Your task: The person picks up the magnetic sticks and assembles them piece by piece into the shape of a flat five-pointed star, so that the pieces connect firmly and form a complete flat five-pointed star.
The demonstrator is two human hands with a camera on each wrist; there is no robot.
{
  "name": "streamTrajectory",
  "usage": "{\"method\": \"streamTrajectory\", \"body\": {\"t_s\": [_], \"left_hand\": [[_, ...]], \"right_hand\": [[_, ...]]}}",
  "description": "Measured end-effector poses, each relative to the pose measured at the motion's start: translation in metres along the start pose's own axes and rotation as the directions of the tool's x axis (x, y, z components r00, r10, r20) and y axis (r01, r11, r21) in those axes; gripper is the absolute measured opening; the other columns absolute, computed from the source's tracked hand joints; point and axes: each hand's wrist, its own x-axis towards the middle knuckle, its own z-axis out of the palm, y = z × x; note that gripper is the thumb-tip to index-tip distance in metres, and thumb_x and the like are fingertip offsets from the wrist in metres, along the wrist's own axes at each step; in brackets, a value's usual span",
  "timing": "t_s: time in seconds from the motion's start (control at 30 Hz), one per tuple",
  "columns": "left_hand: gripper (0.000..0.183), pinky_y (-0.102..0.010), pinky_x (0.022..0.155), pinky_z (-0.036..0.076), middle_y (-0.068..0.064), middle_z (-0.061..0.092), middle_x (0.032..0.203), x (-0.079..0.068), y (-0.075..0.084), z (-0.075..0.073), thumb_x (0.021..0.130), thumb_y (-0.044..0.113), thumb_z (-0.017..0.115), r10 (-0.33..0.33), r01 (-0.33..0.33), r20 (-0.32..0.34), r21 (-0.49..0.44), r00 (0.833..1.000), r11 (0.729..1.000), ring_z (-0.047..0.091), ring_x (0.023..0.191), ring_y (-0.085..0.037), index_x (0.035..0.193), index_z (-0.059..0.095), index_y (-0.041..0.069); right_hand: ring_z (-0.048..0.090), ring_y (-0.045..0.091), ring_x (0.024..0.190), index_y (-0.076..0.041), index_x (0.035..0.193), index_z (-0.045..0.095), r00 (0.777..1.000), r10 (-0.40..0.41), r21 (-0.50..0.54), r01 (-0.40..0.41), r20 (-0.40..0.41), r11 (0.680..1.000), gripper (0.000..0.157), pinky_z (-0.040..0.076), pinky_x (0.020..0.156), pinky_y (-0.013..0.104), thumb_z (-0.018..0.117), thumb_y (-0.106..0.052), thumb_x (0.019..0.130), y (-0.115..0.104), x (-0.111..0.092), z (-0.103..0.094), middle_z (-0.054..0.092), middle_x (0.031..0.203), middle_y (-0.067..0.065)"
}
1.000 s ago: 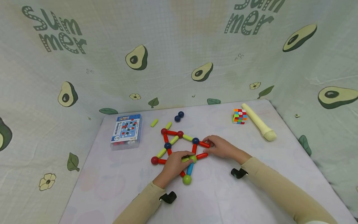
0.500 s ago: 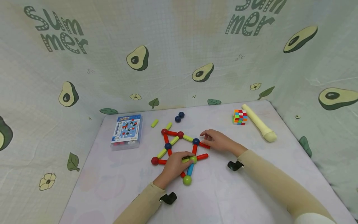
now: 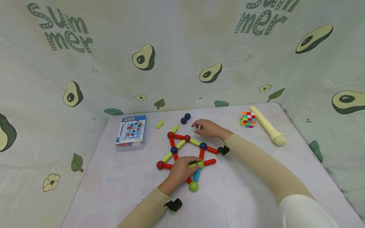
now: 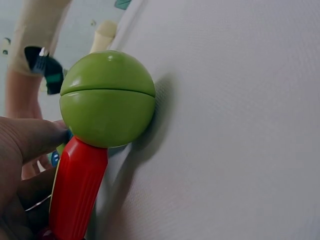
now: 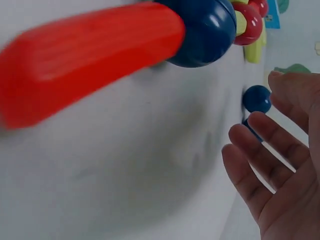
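A ball-and-stick model (image 3: 178, 137) of magnetic rods and balls lies on the cloth. My left hand (image 3: 180, 171) holds its near part, thumb and fingers around a yellow-green rod (image 3: 192, 165) beside a green ball (image 3: 201, 164); the palm hides some rods. In the left wrist view the nearest green ball (image 4: 107, 100) joins a red rod (image 4: 77, 190). Beyond the model, my right hand (image 3: 209, 128) hovers with loosely bent fingers and nothing in it. Two loose navy balls (image 3: 185, 118) lie just past its fingertips. In the right wrist view a red rod (image 5: 95, 60) meets a navy ball (image 5: 202, 30).
A plastic box (image 3: 131, 133) with a blue-and-white cover stands at the back left. Near it lies a loose yellow-green rod (image 3: 160, 124). Toward the back right are a puzzle cube (image 3: 248, 119) and a pale yellow club-shaped object (image 3: 268, 126).
My right hand has left the red rods at the model's right side and moved away and leftward, toward the navy balls. The left hand keeps its hold. The head view has shifted slightly.
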Motion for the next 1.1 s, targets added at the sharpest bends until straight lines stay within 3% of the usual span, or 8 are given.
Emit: {"method": "streamTrajectory", "body": {"t_s": [0.5, 0.83, 1.1], "left_hand": [[0.029, -0.023, 0.084, 0.052, 0.014, 0.072, 0.115, 0.001, -0.003, 0.001, 0.092, 0.033, 0.078, 0.035, -0.035, 0.005, -0.034, 0.999, 0.999, 0.063, 0.103, -0.008, 0.120, 0.076, 0.028], [0.029, -0.024, 0.085, 0.052, 0.014, 0.072, 0.115, 0.001, -0.004, 0.000, 0.092, 0.032, 0.078, 0.039, -0.039, -0.002, -0.037, 0.999, 0.999, 0.063, 0.105, -0.009, 0.120, 0.076, 0.028], [0.029, -0.026, 0.088, 0.052, 0.015, 0.071, 0.116, 0.002, -0.006, 0.001, 0.092, 0.033, 0.077, 0.033, -0.033, -0.006, -0.040, 0.999, 0.999, 0.064, 0.108, -0.009, 0.120, 0.076, 0.028]], "right_hand": [[0.059, 0.021, 0.103, -0.011, 0.134, 0.066, 0.991, -0.102, -0.039, 0.105, 0.084, 0.994, 0.035, 0.050, 0.094, 0.033, 0.067, -0.017, 0.099, -0.033, 0.062, 0.004, 0.062, 0.136, 0.008], [0.051, 0.024, 0.133, -0.012, 0.135, 0.066, 0.976, -0.143, -0.026, 0.149, 0.165, 0.989, 0.035, 0.044, 0.109, 0.038, 0.064, -0.013, 0.101, -0.045, 0.081, 0.013, 0.057, 0.144, 0.006], [0.055, 0.017, 0.127, -0.022, 0.126, 0.073, 0.979, -0.110, -0.134, 0.134, 0.172, 0.982, 0.025, 0.042, 0.109, 0.034, 0.065, -0.022, 0.102, -0.049, 0.095, 0.029, 0.063, 0.134, -0.002]]}}
